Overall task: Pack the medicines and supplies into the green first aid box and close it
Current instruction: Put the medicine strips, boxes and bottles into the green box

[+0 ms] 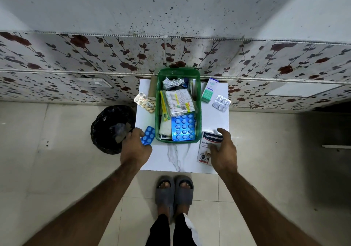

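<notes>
The green first aid box stands open in the middle of a small white table. It holds a large blue blister pack, a cotton swab packet, foil strips and gauze. My left hand grips a small blue blister strip just left of the box. My right hand holds a white Hansaplast box at the table's right front. A gold blister strip lies left of the box. A green and white carton and a silver blister strip lie to its right.
A black-lined waste bin stands on the floor left of the table. A floral-patterned wall rises right behind the table. My feet in grey slippers are at the table's front edge, on a tiled floor. No lid is visible.
</notes>
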